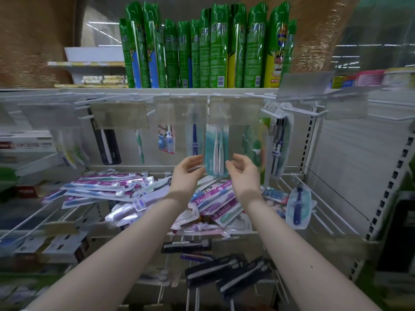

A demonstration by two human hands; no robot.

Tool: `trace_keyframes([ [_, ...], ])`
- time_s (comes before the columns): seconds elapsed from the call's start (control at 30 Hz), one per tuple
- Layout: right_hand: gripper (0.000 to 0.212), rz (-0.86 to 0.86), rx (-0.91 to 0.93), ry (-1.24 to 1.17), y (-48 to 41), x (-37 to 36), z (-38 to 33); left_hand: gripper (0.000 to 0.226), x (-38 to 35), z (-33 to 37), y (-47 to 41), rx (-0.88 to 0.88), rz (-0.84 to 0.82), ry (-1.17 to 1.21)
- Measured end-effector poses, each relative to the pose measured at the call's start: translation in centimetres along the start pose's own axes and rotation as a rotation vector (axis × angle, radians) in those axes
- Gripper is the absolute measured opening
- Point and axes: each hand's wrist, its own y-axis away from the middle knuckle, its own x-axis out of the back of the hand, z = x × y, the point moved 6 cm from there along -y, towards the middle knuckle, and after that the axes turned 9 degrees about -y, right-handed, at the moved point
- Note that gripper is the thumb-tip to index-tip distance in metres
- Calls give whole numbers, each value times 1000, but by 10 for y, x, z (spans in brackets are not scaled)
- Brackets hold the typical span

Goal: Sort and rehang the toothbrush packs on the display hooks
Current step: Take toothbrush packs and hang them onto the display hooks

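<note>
Left hand: our left hand (pixel 188 170) is raised with the palm turned inward and the fingers loosely bent. The fingertips lie at the left edge of the teal toothbrush pack (pixel 216 151).
Right hand: our right hand (pixel 243 170) mirrors it, the fingers more curled and the tips at the pack's right edge.
Grip: we cannot tell whether either hand pinches the pack or only touches it.
Teal toothbrush pack: it hangs upright between our two hands, its lower end level with the fingertips. Its top is hidden behind a clear label holder (pixel 235 111) above the hands.
Neighbours: just left of the teal pack, above our left hand, hangs a pack with a dark blue brush (pixel 195 140). Beyond our right hand hang a green pack (pixel 256 149) and then a navy brush pack (pixel 277 149).
Loose heap: below both hands, pink and purple "Doctor" packs (pixel 203 199) lie piled across one another. More of them are spread out to the left of our left wrist (pixel 101 187).
Right of the heap: a clear pack with a blue brush (pixel 297 205) leans against the white wire rack (pixel 318 212).
Under the forearms: black packs (pixel 224 270) hang on lower hooks.
Top shelf: green spray cans (pixel 202 50) stand in a row well above the hands.
</note>
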Motion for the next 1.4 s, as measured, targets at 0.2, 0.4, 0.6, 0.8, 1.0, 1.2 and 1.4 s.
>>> trace_keyframes([
  [0.2, 32, 27, 0, 9, 19, 3, -2, 29, 11, -1, 22, -11, 14, -17],
  [0.4, 25, 33, -34, 9, 38, -14, 0, 29, 44, -15, 31, 20, 7, -25],
  [0.6, 19, 97, -25, 39, 64, -35, 6, 28, 81, -37, 39, 28, -68, -84],
  [0.8, 14, 196, -34, 103, 88, -46, 17, 29, 102, -57, 38, -8, -120, -187],
  [1.0, 13, 253, -110, 74, 105, -59, 40, 42, 105, -83, 38, -85, -251, -513],
  [1.2, 16, 253, -124, 125, 108, -69, 47, 59, 102, -89, 39, -207, -330, -788],
  [1.4, 15, 228, -100, 222, 104, -73, 51, 83, 88, -103, 32, -240, -409, -937],
])
